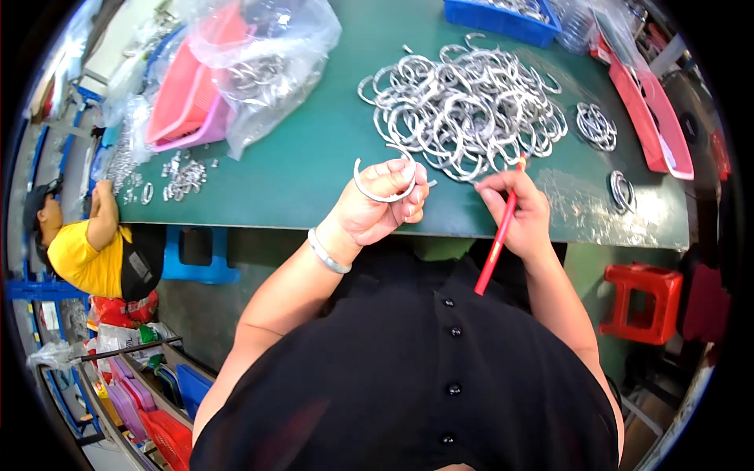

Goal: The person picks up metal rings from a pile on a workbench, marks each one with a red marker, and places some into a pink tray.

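Note:
My left hand [375, 206] is closed on an open silver cuff bangle [358, 177], raised just over the table's near edge. Another curved silver end shows at its fingertips; whether it belongs to a second bangle I cannot tell. In my right hand [525, 213] is a slim red pencil [495, 255], slanting down toward me. The thumb and forefinger of that hand come close to the near edge of a big heap of silver bangles [463, 110]. A pale bangle [327, 253] circles my left wrist.
Two small bundles of bangles [596, 126] [622, 192] lie right of the heap, beside a pink tray [656, 118]. A blue bin [510, 22] stands at the back. Left are pink baskets [187, 94], a plastic bag [294, 78] and small metal parts [185, 180]. A person in yellow [88, 255] sits far left.

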{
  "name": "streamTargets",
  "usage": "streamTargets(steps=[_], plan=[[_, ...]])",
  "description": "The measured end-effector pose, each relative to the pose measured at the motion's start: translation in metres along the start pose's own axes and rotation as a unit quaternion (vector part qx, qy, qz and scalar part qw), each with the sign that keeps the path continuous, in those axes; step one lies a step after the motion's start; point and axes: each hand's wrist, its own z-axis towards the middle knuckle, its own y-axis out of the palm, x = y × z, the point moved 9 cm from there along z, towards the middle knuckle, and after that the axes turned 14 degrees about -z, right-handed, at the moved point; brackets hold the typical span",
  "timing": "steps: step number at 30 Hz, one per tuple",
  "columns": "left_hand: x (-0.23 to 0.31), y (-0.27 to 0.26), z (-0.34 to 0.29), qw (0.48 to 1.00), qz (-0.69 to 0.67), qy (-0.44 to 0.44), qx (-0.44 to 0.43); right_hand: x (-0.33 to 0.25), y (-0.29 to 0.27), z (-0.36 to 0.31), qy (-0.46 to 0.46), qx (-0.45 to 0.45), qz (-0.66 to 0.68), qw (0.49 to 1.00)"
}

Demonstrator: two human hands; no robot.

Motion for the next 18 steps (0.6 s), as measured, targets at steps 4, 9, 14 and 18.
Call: streamTargets(steps=[4, 9, 14, 18], plan=[[0.092, 0.017, -0.007, 0.925, 0.314, 0.189, 0.104, -0.002, -0.005, -0.002, 0.002, 0.019, 0.012, 1.0], [0.235, 0.075, -0.039, 0.729, 0.486, 0.43, 0.216, 0.002, -0.005, -0.003, 0.008, 0.019, 0.028, 0.999], [0.349, 0.106, -0.076, 0.308, 0.735, 0.457, 0.394, -0.005, -0.002, -0.003, -0.004, 0.005, 0.035, 0.999], [0.349, 0.115, -0.085, 0.089, 0.78, 0.444, 0.432, -0.008, -0.001, -0.001, -0.007, 0.006, 0.055, 0.998]])
